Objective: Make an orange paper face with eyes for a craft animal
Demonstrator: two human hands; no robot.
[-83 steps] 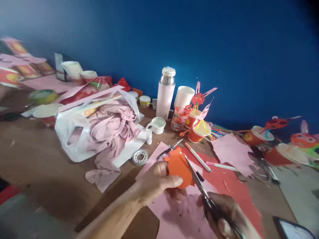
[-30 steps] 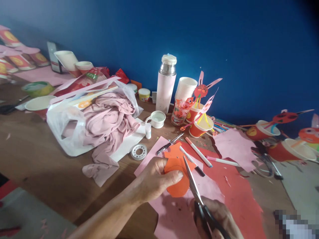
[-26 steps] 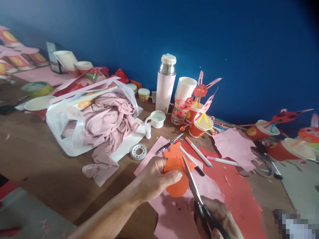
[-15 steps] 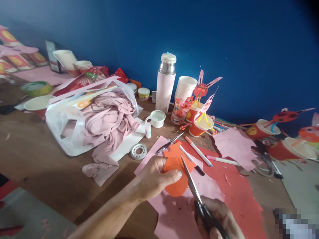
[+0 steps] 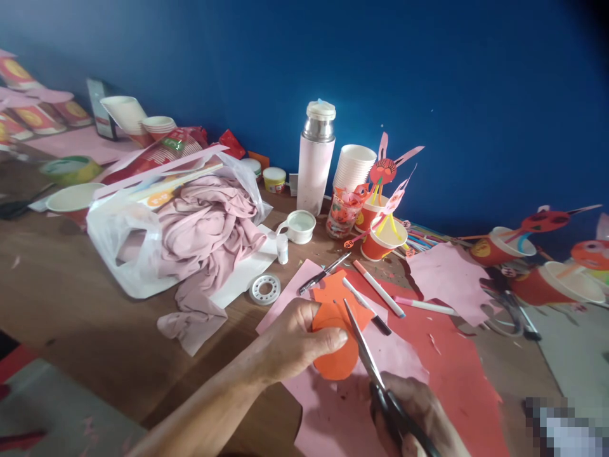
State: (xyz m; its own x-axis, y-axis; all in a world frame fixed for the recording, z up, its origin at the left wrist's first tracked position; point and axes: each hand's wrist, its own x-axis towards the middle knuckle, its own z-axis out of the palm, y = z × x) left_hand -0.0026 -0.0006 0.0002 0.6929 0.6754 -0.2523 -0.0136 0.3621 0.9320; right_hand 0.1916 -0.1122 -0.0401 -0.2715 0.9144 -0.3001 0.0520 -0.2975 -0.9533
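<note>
Between the thumb and fingers of my left hand [image 5: 297, 346] is a piece of orange paper [image 5: 337, 365] with a rounded lower edge. My right hand [image 5: 413, 406] is closed around the dark handles of a pair of scissors [image 5: 366, 352]. The nearly closed blades point up and away, along the right side of the orange paper. Beneath both hands lie a pink paper sheet [image 5: 328, 419] and a red paper sheet [image 5: 457, 368]. Just beyond the paper are a black pen [image 5: 325, 273], a white marker with a black cap [image 5: 366, 306] and an orange marker [image 5: 379, 289].
A plastic bag with pink cloth [image 5: 204, 216] lies left of centre. Behind stand a thermos [image 5: 315, 165], a small cup [image 5: 301, 227] and stacked paper cups [image 5: 354, 166]. Decorated cups [image 5: 384, 240] line the blue wall. A white ring [image 5: 265, 290] rests near my left hand.
The orange paper has turned slightly in my left hand, its rounded edge now a little lower. The scissors have barely shifted.
</note>
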